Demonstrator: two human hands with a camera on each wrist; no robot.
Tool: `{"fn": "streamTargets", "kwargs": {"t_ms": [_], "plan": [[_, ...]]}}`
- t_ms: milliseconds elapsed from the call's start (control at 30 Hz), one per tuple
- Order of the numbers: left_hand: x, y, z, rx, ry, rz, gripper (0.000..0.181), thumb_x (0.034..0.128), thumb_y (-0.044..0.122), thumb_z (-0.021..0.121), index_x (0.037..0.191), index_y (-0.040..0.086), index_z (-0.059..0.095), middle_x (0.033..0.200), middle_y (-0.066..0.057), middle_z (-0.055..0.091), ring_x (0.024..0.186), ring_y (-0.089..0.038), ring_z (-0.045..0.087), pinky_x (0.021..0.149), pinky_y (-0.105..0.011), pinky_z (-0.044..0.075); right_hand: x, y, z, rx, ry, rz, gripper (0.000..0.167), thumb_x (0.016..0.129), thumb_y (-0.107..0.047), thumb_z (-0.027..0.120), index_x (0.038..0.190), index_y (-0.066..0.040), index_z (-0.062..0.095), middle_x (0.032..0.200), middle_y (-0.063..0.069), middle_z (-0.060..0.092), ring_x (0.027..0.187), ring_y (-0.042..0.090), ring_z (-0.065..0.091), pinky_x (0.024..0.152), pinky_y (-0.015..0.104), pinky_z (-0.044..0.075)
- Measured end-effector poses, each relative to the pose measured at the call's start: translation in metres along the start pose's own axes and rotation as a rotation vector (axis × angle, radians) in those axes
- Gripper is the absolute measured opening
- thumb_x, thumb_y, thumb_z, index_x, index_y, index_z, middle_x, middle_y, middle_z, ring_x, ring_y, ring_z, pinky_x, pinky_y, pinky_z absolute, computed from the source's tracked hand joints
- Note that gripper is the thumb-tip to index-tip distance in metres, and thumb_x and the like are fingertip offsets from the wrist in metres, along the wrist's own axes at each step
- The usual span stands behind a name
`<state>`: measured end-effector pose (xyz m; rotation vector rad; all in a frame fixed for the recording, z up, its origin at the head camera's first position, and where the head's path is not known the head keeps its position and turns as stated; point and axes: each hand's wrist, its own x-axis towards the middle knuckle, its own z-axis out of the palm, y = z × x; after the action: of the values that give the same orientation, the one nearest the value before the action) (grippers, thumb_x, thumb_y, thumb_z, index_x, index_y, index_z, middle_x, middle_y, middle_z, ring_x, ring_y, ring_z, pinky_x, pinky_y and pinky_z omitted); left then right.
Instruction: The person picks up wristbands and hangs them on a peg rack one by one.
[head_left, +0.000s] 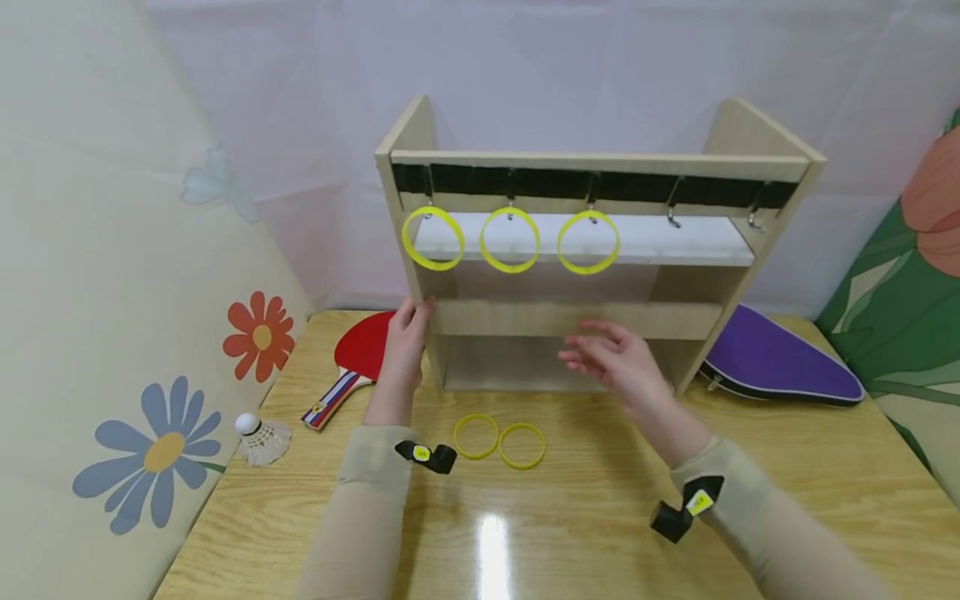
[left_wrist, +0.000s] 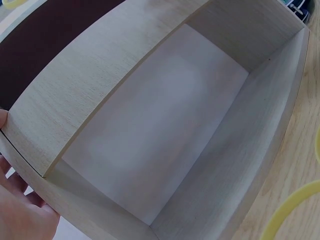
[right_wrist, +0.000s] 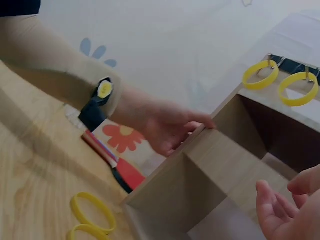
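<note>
A light wooden shelf rack (head_left: 577, 321) stands on the table. My left hand (head_left: 405, 350) grips its left side panel, thumb at the front edge and fingers on the outer face, as the right wrist view also shows. Before the lower opening my right hand (head_left: 618, 362) hovers with loosely bent fingers and holds nothing. Three yellow rings hang on the left hooks, one being the left ring (head_left: 435, 268); two hooks, such as the right hook (head_left: 753, 221), carry nothing. Two more yellow rings (head_left: 522, 467) lie on the table in front of the rack.
Left of the rack lie a red table tennis paddle (head_left: 363, 346) and a shuttlecock (head_left: 264, 442). A purple paddle case (head_left: 783, 358) leans by the right side. Behind hangs a pale cloth (head_left: 562, 75); flowered panels flank the wooden table (head_left: 570, 517).
</note>
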<state>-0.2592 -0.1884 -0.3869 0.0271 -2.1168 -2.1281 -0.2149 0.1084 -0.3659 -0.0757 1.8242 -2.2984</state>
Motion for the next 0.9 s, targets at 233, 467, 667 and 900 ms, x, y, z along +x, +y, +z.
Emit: {"fn": "streamTargets", "kwargs": {"t_ms": [233,467,667,900], "plan": [[0.000,0.000,0.000,0.005,-0.004,0.006,0.046,0.1024,0.032,0.045,0.147,0.020,0.045,0.135,-0.012,0.051,0.120,-0.026,0.048,0.107,-0.054,0.039,-0.004,0.026,0.006,-0.011,-0.034,0.026,0.046,0.099,0.002,0.051,0.142,0.012,0.036,0.095,-0.002,0.069,0.082,0.009,0.071,0.078,0.022,0.057],[0.000,0.000,0.000,0.004,0.003,0.001,0.046,0.1026,0.031,0.045,0.147,0.020,0.046,0.136,-0.012,0.050,0.121,-0.026,0.047,0.108,-0.054,0.038,-0.007,0.047,0.010,-0.055,-0.058,0.063,0.046,0.098,0.001,0.052,0.140,0.012,0.038,0.096,-0.001,0.070,0.083,0.010,0.070,0.079,0.023,0.057],[0.001,0.000,0.000,-0.003,-0.002,0.010,0.047,0.1026,0.030,0.045,0.148,0.017,0.045,0.137,-0.013,0.050,0.121,-0.027,0.047,0.109,-0.054,0.038,-0.009,0.068,0.010,-0.080,-0.073,0.092,0.046,0.098,0.002,0.052,0.140,0.014,0.037,0.098,0.001,0.071,0.081,0.009,0.069,0.078,0.024,0.057],[0.001,0.000,0.000,-0.009,-0.005,0.010,0.048,0.1029,0.029,0.044,0.149,0.017,0.044,0.137,-0.013,0.050,0.121,-0.027,0.047,0.109,-0.054,0.038,-0.011,0.090,0.009,-0.104,-0.058,0.117,0.045,0.096,0.006,0.053,0.137,0.016,0.040,0.102,0.011,0.070,0.078,0.010,0.069,0.073,0.024,0.058]]}}
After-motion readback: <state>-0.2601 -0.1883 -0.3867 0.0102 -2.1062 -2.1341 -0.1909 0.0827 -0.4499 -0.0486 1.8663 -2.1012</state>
